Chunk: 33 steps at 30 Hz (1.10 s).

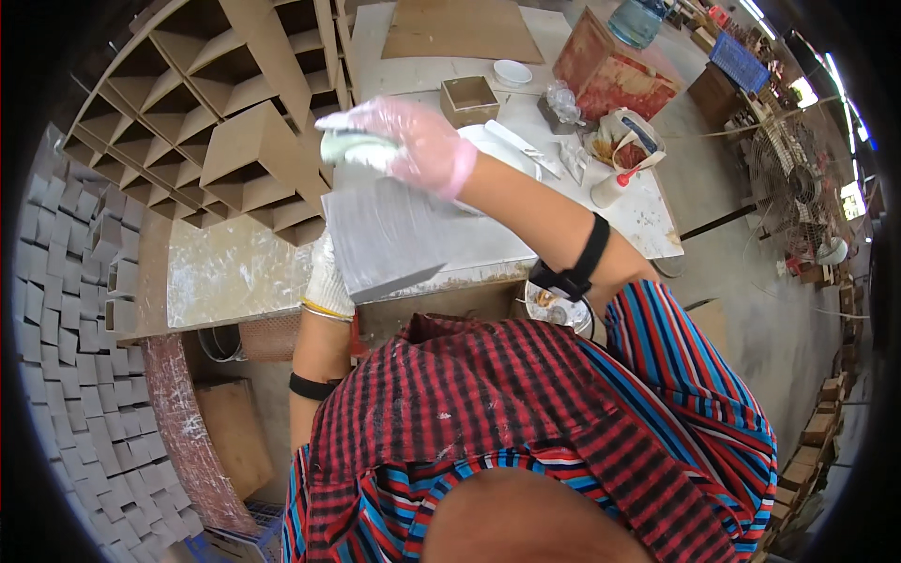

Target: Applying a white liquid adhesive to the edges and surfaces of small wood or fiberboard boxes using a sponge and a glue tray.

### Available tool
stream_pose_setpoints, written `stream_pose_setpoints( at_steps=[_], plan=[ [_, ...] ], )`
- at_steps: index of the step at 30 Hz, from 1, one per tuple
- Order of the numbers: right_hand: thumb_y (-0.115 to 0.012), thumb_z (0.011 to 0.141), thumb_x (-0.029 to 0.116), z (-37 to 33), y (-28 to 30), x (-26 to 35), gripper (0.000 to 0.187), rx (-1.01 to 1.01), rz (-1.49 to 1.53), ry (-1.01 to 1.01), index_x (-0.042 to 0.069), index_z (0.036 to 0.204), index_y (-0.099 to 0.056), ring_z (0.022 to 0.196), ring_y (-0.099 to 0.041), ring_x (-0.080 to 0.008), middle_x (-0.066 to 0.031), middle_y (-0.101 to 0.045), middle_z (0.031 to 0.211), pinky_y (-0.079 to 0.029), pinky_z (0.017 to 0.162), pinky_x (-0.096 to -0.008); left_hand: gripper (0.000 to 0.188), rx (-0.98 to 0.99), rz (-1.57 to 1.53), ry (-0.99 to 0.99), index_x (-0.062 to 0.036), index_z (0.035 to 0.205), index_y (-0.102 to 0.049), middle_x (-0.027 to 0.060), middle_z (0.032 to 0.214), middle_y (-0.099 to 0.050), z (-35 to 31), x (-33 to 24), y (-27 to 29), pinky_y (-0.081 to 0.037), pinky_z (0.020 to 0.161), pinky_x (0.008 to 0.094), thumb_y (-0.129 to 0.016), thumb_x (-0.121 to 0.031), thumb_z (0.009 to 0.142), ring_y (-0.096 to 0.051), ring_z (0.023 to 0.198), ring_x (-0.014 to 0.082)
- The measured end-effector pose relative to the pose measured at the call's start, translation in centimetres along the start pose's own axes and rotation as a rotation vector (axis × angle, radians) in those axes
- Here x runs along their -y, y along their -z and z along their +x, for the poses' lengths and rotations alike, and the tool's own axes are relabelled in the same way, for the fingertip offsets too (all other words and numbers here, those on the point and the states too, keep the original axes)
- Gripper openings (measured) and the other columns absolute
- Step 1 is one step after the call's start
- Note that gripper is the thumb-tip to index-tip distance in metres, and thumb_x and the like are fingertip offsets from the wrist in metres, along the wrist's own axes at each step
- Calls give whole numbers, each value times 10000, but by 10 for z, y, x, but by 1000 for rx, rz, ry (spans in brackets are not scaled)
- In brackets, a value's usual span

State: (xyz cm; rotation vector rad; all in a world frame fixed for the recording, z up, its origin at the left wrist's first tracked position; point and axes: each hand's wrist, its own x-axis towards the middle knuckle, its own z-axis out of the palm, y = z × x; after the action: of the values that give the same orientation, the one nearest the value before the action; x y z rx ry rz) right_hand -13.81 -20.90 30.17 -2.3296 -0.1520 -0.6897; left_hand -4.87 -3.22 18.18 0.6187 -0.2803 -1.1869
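Observation:
My right hand (408,145), in a clear plastic glove, is closed around a pale green sponge (361,148) with white residue on it. It is raised just above a box (385,239) coated grey-white, whose upper face looks wet and streaked. My left hand (325,277), in a white knit glove, supports that box from its left side at the table's near edge; the fingers are hidden behind it. Beyond my right forearm a white spatula (526,145) lies across a round white container (497,150), partly covered by the arm.
Brown cardboard boxes (249,155) are stacked at the left of the white table (648,220). A small brown open box (469,100), a white bowl (512,73), a red-tipped bottle (612,188) and a red-stained crate (610,70) stand farther back. Grey-white boxes (84,357) fill the far left.

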Motion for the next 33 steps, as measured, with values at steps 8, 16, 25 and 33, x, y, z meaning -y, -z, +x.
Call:
stream_pose_setpoints(
  at_steps=[8, 16, 25, 33],
  plan=[
    [-558, 830, 222, -43, -31, 28, 434, 150, -248, 436, 220, 1257, -479, 1059, -527, -237, -50, -512, 1220, -438, 886, -336, 391, 35, 11, 17, -35, 1239, -448, 141, 1212, -516, 7, 0, -1, -441, 916, 400, -368, -264, 933, -527, 1074, 278],
    [-524, 870, 235, -31, 4, 4, 341, -18, -9, 183, 186, 1207, -539, 1041, -536, -234, -58, -570, 1142, -430, 897, -342, 436, 203, -93, 4, -33, 1246, -444, 137, 1245, -496, 8, 2, 16, -409, 953, 403, -423, -320, 918, -487, 1130, 271],
    [-589, 831, 239, -19, 4, -23, 354, -38, 65, 54, 161, 1175, -564, 1030, -543, -225, -71, -584, 1119, -422, 894, -322, 429, 20, -92, 19, -30, 1245, -444, 146, 1245, -494, 4, 8, 5, -419, 942, 412, -393, -313, 928, -494, 1119, 288],
    [-547, 844, 249, -32, 12, -11, 351, -267, 448, -437, 96, 1160, -567, 985, -575, -183, -75, -608, 1093, -426, 869, -281, 424, 311, -173, -14, -27, 1245, -444, 153, 1245, -493, -3, -3, 19, -426, 934, 420, -369, -307, 935, -499, 1111, 302]
  ],
)
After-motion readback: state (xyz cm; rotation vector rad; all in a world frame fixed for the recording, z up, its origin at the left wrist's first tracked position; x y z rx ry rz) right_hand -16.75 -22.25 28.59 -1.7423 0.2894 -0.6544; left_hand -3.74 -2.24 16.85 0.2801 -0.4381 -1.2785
